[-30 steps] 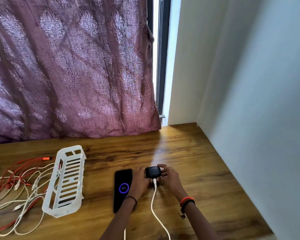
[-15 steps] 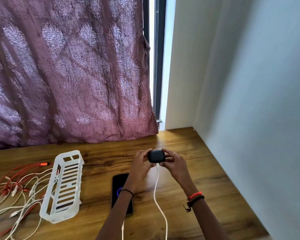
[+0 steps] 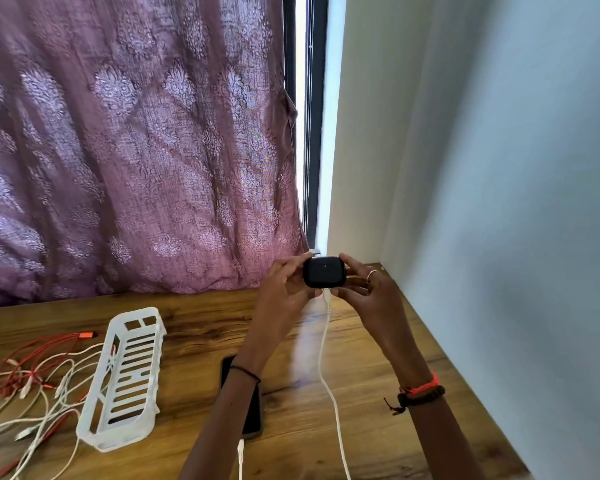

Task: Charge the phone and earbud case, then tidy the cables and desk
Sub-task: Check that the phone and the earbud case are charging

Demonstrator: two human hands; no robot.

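You hold the earbud case point(image 3: 324, 276) up in the air over the far right corner of the wooden desk point(image 3: 291, 445), level with the hem of the mauve patterned curtain point(image 3: 136, 150). Both hands grasp it: your left hand point(image 3: 284, 299) curls fingers and thumb round its left side, while your right hand point(image 3: 368, 296) pinches its right side and lower edge. The case is matte black, a rounded rectangle wider than it is tall, with its broad face turned towards you and a tiny mark near the top centre; its lid looks closed.

A white cable point(image 3: 326, 358) is plugged into the underside of the case and hangs between your wrists, then trails over the desk and out of the bottom of the frame.

The phone point(image 3: 253, 415) lies flat on the desk beneath your left forearm, dark and mostly hidden. A second white plug point(image 3: 240, 455) sits at its near end. To the left of the phone rests a white slotted basket point(image 3: 125, 375), and beside that, at the far left, a tangle of red and white cables point(image 3: 32, 382).

A ring point(image 3: 371, 274) shows on your right hand and orange and dark bands point(image 3: 420, 393) on that wrist; a thin black band point(image 3: 245, 372) circles the left one
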